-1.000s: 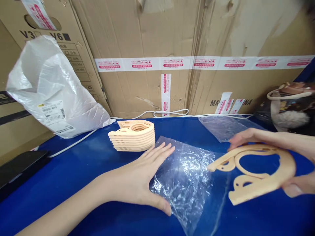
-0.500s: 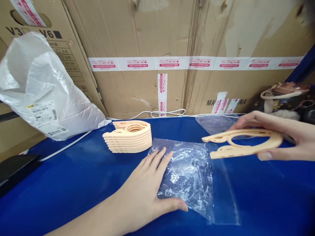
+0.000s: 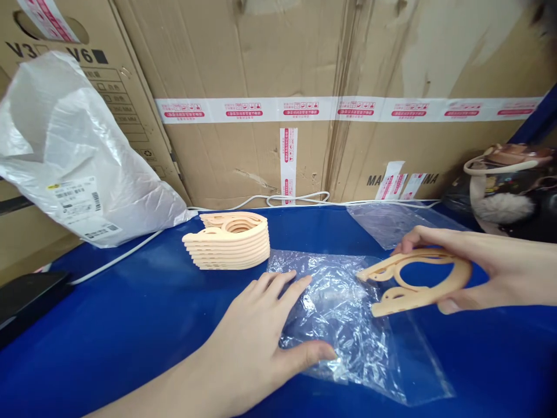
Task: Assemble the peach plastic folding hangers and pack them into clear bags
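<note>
A folded peach-coloured plastic hanger (image 3: pixel 404 302) is pinched between the thumb and fingers of my right hand (image 3: pixel 487 267). Its two arm ends point left, over the right part of a clear plastic bag (image 3: pixel 343 307). Fingers spread, my left hand (image 3: pixel 256 342) rests on the left side of this crinkled bag, which lies flat in front of me. Beyond my left fingertips stands a neat stack of several matching folded hangers (image 3: pixel 235 249).
A white plastic mailer bag (image 3: pixel 108 180) with a label leans at left against cardboard boxes (image 3: pixel 243 58). Another clear bag (image 3: pixel 383 223) lies behind my right hand. A white cable (image 3: pixel 243 203) runs along the back. Dark bag with fluffy trim (image 3: pixel 500 206) at right; black object (image 3: pixel 30 302) at left.
My right hand has brought the hanger nearer and lower, tilting it over the bag. The clear bag's right end has shifted slightly right; my left hand stays on it.
</note>
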`<action>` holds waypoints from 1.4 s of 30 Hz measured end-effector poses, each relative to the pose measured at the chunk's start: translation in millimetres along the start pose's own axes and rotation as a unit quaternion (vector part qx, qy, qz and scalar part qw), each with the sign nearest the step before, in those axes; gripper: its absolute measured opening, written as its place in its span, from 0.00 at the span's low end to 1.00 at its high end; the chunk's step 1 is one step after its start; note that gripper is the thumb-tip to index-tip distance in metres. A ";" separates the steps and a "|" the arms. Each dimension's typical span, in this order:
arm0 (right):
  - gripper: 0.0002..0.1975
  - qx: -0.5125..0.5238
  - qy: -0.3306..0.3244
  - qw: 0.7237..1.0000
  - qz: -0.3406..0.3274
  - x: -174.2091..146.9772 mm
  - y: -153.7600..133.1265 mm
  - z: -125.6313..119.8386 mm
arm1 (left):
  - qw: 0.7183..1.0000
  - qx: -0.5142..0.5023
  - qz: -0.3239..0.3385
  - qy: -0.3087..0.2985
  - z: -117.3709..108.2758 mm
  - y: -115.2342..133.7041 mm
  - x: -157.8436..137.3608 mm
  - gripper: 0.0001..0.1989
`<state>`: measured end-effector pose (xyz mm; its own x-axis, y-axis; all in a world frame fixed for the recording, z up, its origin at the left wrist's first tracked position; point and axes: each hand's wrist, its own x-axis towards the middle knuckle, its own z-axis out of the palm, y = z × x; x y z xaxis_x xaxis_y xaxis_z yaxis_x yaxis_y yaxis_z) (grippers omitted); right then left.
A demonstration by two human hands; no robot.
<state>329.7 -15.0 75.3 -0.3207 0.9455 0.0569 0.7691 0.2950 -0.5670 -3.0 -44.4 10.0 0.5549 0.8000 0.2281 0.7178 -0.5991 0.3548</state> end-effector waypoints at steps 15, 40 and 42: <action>0.45 -0.157 0.003 0.981 -0.112 27.8 0.2 67.7 | 0.994 -0.006 0.077 -0.074 5.1 -3.0 -4.2 0.31; 0.32 -0.040 0.018 0.991 -0.126 40.4 -4.8 83.9 | 0.973 -0.005 0.188 -0.132 0.0 7.3 5.0 0.27; 0.32 -0.042 0.024 0.991 -0.122 39.1 -7.4 85.4 | 0.972 0.008 0.202 -0.120 1.6 8.2 4.2 0.26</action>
<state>264.2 8.0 11.5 -0.4775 0.8497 0.2238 0.7159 0.5239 -0.4615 5.9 -46.0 12.4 0.8732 0.4705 0.1273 0.4270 -0.8644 0.2655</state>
